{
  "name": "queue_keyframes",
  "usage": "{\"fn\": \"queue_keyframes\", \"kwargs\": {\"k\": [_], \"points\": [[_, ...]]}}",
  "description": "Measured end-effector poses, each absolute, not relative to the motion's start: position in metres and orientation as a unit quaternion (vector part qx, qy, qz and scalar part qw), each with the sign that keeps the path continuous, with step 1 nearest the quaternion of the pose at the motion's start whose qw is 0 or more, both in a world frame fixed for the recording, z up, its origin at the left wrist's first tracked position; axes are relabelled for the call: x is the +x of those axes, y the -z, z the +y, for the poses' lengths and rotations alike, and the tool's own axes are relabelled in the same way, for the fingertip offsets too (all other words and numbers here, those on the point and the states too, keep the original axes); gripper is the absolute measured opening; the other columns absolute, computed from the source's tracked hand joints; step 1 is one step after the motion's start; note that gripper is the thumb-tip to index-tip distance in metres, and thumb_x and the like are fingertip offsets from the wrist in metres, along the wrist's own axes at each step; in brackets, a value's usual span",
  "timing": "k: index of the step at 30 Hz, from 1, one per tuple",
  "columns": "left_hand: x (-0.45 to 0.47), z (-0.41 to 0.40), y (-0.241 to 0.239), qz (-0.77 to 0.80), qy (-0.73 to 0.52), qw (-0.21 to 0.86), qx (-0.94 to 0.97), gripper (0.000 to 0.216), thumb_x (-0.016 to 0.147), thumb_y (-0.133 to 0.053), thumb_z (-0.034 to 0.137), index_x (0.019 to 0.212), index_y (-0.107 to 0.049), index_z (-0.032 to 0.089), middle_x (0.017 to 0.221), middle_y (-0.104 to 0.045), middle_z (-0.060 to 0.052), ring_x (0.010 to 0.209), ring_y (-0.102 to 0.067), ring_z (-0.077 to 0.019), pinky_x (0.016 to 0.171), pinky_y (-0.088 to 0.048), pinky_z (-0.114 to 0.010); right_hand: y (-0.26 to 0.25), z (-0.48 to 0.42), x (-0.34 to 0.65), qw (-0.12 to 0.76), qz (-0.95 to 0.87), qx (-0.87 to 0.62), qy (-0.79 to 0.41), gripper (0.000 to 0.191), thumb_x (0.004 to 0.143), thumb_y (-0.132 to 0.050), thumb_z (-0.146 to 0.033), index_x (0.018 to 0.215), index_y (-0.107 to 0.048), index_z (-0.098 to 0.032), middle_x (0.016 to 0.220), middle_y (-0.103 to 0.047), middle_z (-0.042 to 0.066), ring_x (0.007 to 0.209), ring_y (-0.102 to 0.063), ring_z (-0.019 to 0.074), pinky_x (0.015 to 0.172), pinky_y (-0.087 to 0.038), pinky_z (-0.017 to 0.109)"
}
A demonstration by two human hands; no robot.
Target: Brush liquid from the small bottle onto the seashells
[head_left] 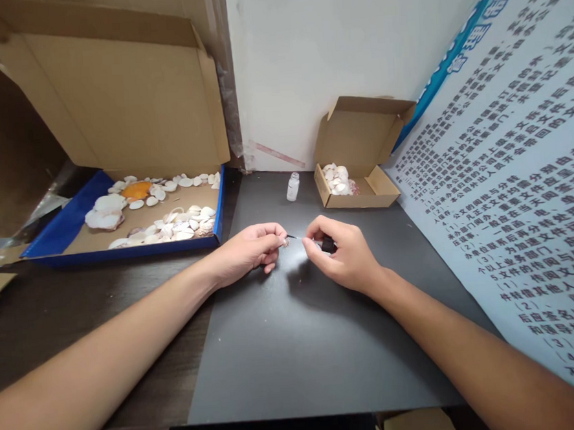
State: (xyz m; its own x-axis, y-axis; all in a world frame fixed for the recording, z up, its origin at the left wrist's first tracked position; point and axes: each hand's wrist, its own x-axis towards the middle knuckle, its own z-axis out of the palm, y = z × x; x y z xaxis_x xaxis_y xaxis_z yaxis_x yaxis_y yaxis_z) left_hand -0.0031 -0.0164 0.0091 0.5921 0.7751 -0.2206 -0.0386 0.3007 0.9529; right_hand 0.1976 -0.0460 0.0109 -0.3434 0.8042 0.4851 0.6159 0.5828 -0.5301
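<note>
Over the dark grey mat [276, 352], my left hand [251, 248] pinches a small shell [285, 242] between thumb and fingertips; most of it is hidden. My right hand [342, 250] is closed on a small brush with a black cap [328, 244]. The thin dark tip of the brush points left and reaches the shell or its very edge; whether they touch I cannot tell. Beyond both hands, a small white bottle [292, 187] stands upright with no cap on it.
At the left, an open cardboard box with blue sides [134, 253] holds many white shells and an orange one [136, 191]. A smaller open cardboard box [361, 201] with shells [337, 178] stands at the back right. A printed poster [522, 162] borders the right side.
</note>
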Motion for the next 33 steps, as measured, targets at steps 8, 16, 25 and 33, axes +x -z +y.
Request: {"fn": "queue_keyframes", "kwargs": {"k": [8, 16, 25, 33], "points": [[-0.0035, -0.0154, -0.0105, 0.362, -0.286, 0.734, 0.498, 0.016, 0.082, -0.063, 0.027, 0.079, -0.051, 0.017, 0.058, -0.047, 0.006, 0.048, -0.046, -0.0069, 0.047, -0.043, -0.019, -0.0100, -0.0455, 0.1975, 0.347, -0.811, -0.449, -0.141, 0.008, 0.085, -0.057, -0.022, 0.077, -0.055, -0.020, 0.069, -0.057, -0.003, 0.061, -0.050, 0.0103, 0.061, -0.037, 0.023], [-0.0069, -0.0147, -0.0098, 0.345, -0.276, 0.741, 0.506, 0.015, 0.085, -0.062, 0.027, 0.082, -0.051, 0.018, 0.061, -0.057, 0.004, 0.050, -0.054, -0.0084, 0.048, -0.043, -0.018, -0.0113, -0.0468, 0.1957, 0.347, -0.817, -0.441, -0.135, 0.008, 0.087, -0.056, -0.022, 0.079, -0.055, -0.020, 0.070, -0.057, -0.003, 0.061, -0.049, 0.0105, 0.060, -0.037, 0.023], [-0.0060, -0.0150, -0.0100, 0.344, -0.294, 0.738, 0.501, 0.014, 0.085, -0.063, 0.025, 0.082, -0.053, 0.016, 0.086, -0.061, 0.000, 0.057, -0.053, -0.0057, 0.049, -0.042, -0.018, -0.0142, -0.0447, 0.1987, 0.338, -0.795, -0.491, -0.110, 0.007, 0.084, -0.057, -0.022, 0.077, -0.055, -0.021, 0.070, -0.058, -0.002, 0.061, -0.049, 0.0118, 0.060, -0.036, 0.024], [-0.0079, -0.0130, -0.0060, 0.338, -0.290, 0.746, 0.495, 0.014, 0.086, -0.063, 0.025, 0.083, -0.053, 0.016, 0.082, -0.060, 0.000, 0.058, -0.055, -0.0067, 0.051, -0.044, -0.019, -0.0122, -0.0445, 0.1974, 0.334, -0.810, -0.467, -0.122, 0.007, 0.084, -0.056, -0.021, 0.078, -0.055, -0.020, 0.071, -0.057, -0.002, 0.063, -0.049, 0.0116, 0.062, -0.037, 0.025]]}}
